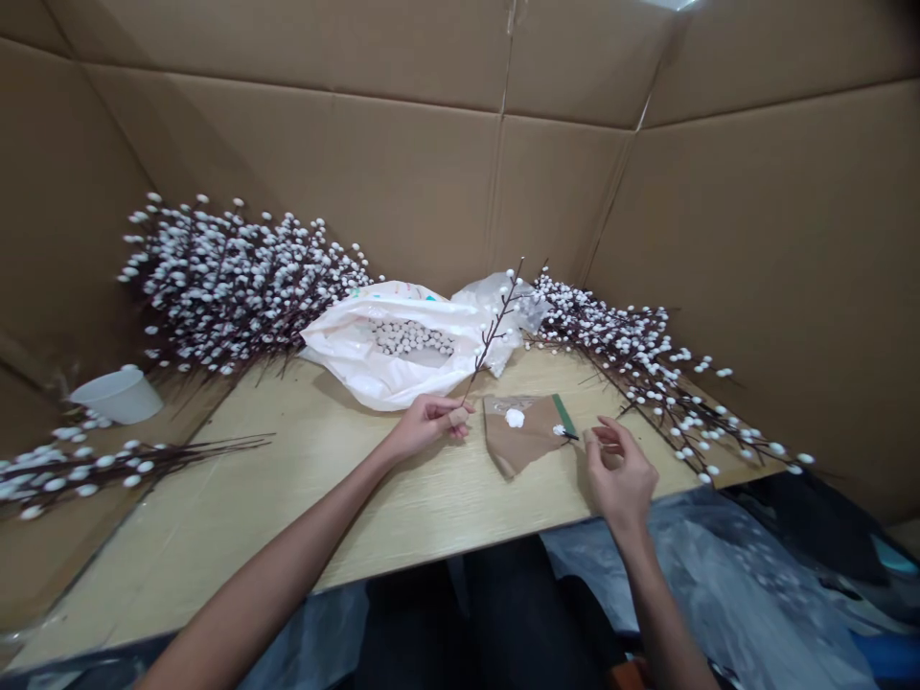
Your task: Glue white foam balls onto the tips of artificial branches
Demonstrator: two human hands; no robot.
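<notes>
My left hand [435, 425] pinches the lower end of a dark brown twig [492, 332], which tilts up to the right with a few white berries and several bare side stems. Just to the right of that hand lies a brown card [507, 448] with a green strip along one edge. A white blob [515, 419] of paste sits on it, and a small dark stick [570, 436] with a white tip rests at its right edge. My right hand [622, 470] hovers beside the stick, apart from it, fingers loosely curled and nothing visible in them.
Behind the card, an opened white bag [345, 350] holds many white berries [409, 338]. Piles of berry branches lie at left [222, 287] and right [618, 335]. A white cup [119, 395] stands left, near more berry sprigs [86, 470]. Cardboard walls [402, 163] surround the table [287, 498].
</notes>
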